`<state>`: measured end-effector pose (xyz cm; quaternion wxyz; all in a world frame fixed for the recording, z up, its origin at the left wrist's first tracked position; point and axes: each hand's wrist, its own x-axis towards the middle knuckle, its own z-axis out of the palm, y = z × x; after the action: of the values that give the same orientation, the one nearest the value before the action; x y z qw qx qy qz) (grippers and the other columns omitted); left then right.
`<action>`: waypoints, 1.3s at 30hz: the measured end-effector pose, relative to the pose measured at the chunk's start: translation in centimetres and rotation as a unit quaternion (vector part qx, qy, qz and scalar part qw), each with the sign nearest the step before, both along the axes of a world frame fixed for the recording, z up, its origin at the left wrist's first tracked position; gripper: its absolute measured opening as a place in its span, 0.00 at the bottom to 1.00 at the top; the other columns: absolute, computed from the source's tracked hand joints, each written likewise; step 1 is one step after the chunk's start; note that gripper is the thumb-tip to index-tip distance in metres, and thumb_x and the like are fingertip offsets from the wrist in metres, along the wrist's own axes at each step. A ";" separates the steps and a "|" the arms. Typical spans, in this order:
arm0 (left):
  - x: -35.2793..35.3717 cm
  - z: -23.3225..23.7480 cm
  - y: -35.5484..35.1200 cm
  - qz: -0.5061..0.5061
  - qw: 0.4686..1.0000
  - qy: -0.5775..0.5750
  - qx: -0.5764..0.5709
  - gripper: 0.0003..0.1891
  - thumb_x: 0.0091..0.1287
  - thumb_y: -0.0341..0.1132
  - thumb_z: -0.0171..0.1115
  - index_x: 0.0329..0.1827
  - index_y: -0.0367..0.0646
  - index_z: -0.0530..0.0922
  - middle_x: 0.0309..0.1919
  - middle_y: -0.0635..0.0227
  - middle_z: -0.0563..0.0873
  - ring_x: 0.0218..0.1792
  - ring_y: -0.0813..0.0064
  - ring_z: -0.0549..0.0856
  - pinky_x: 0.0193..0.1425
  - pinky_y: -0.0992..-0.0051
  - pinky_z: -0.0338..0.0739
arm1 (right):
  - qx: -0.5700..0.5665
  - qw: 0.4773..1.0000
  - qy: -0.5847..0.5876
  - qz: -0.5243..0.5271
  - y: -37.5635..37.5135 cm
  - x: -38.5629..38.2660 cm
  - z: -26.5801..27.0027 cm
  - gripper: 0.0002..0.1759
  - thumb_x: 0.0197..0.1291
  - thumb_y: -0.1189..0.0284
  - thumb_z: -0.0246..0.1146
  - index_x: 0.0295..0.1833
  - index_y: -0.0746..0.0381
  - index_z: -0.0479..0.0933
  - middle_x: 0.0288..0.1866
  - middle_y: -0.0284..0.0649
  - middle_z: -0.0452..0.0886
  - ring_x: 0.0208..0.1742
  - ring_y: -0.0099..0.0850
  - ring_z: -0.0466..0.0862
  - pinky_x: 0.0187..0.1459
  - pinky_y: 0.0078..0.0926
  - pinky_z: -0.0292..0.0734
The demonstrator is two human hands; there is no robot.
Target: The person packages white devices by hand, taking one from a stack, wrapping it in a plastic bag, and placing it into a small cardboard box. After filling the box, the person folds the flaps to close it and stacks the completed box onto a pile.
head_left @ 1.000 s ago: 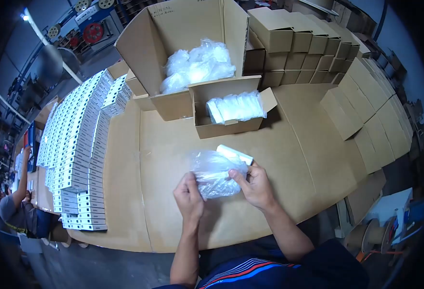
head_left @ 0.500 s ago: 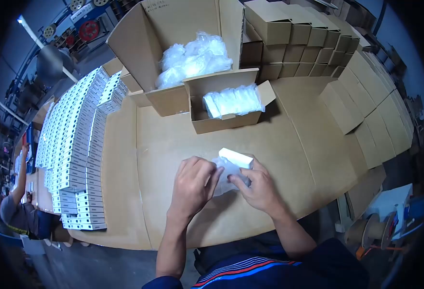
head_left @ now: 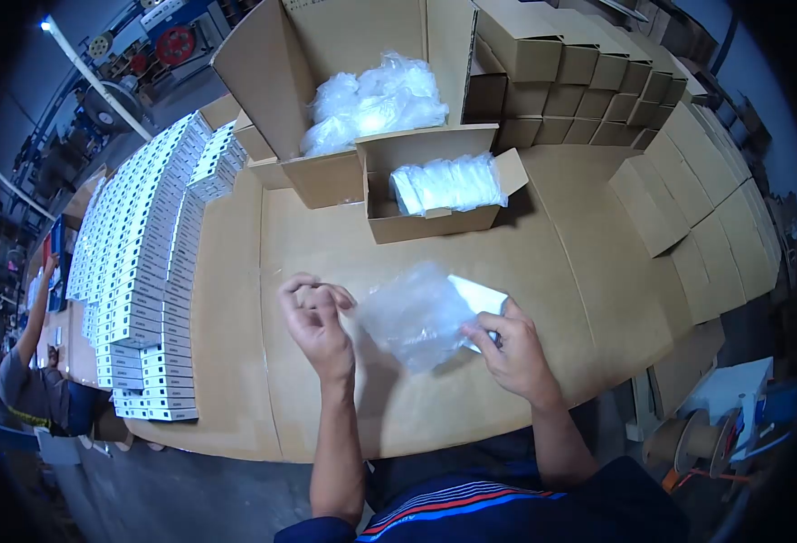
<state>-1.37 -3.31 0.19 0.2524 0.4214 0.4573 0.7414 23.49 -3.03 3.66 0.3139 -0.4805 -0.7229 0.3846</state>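
Note:
My right hand [head_left: 507, 353] grips a small white box [head_left: 480, 297] between thumb and fingers, together with the edge of a clear plastic bag [head_left: 417, 317]. The bag is spread out toward the left and covers part of the box. Just past the bag's left edge is my left hand [head_left: 317, 326], raised over the cardboard tabletop. Its fingers are loosely curled and slightly blurred, and nothing shows in them. Beyond both hands stands an open carton [head_left: 435, 226] holding a row of items wrapped in clear plastic [head_left: 450, 185].
A larger open carton [head_left: 326, 185] behind holds a heap of clear plastic bags [head_left: 376, 104]. Stacked white boxes [head_left: 150, 262] line the left side. Brown cartons [head_left: 579, 72] are stacked at back right, more [head_left: 706, 217] at right. Another person [head_left: 37, 362] is at far left.
The bag, bunched between both hands before, is now spread out flat. My left hand has moved left, away from it, while my right hand has shifted slightly right with the white box.

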 end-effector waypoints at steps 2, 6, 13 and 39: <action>0.9 -1.1 -1.0 -0.026 0.990 -0.135 -0.021 0.29 0.78 0.45 0.65 0.70 0.37 0.64 0.52 0.57 0.87 0.54 0.67 0.86 0.59 0.70 0.79 | 0.039 0.995 0.077 -0.042 0.0 -0.8 -1.3 0.09 0.69 0.73 0.70 0.42 0.70 0.85 0.48 0.54 0.81 0.46 0.48 0.84 0.50 0.41 0.78; 2.5 -1.8 -3.6 -0.206 0.960 -0.118 -0.150 0.37 0.66 0.34 0.79 0.73 0.34 0.68 0.58 0.56 0.86 0.59 0.68 0.86 0.65 0.70 0.80 | 0.086 0.991 0.101 -0.024 0.1 -1.9 -2.9 0.09 0.68 0.73 0.72 0.43 0.70 0.87 0.53 0.53 0.82 0.52 0.42 0.85 0.52 0.36 0.79; 2.3 -0.9 -3.8 -0.156 0.963 0.137 -0.172 0.25 0.59 0.30 0.84 0.57 0.34 0.81 0.44 0.59 0.93 0.48 0.70 0.93 0.54 0.70 0.87 | -0.039 0.983 0.171 0.051 1.9 1.4 -3.6 0.17 0.71 0.76 0.66 0.63 0.66 0.84 0.66 0.49 0.81 0.68 0.38 0.81 0.69 0.33 0.74; 2.7 -4.1 -4.7 -0.212 0.961 -0.051 -0.171 0.21 0.75 0.37 0.69 0.64 0.31 0.79 0.50 0.61 0.91 0.47 0.74 0.90 0.53 0.72 0.85 | 0.114 0.981 0.088 0.129 6.2 -3.7 3.0 0.11 0.69 0.73 0.70 0.51 0.66 0.78 0.41 0.46 0.86 0.44 0.37 0.88 0.52 0.34 0.82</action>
<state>1.37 -8.01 -3.87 0.4951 0.4206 0.4637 0.6025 19.82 3.18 6.67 0.3764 -0.3084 -0.7878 0.3775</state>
